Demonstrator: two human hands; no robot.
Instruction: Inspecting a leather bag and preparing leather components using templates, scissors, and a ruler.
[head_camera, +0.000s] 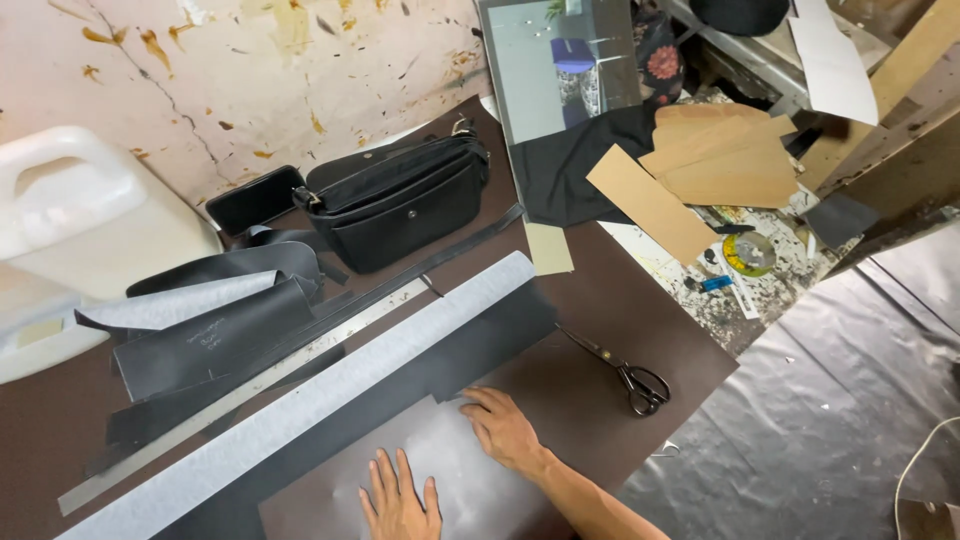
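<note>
Pressing flat on a dark brown sheet (400, 470) at the near edge of the counter (590, 300): left hand (398, 500) spread, palm down; right hand (505, 428) also open, fingertips at the sheet's top corner, gripping nothing. Just beyond, a long black strip (470, 345) with a pale grey band (330, 385) along it, perhaps its underside. Scissors (625, 372) lying close to the right hand. Black bag (400, 205) farther back. Risk: sheet sliding under uneven pressure, or a sleeve-less wrist brushing the scissors.

Both hands (400, 495) (505, 430) flat, fingers extended
</note>
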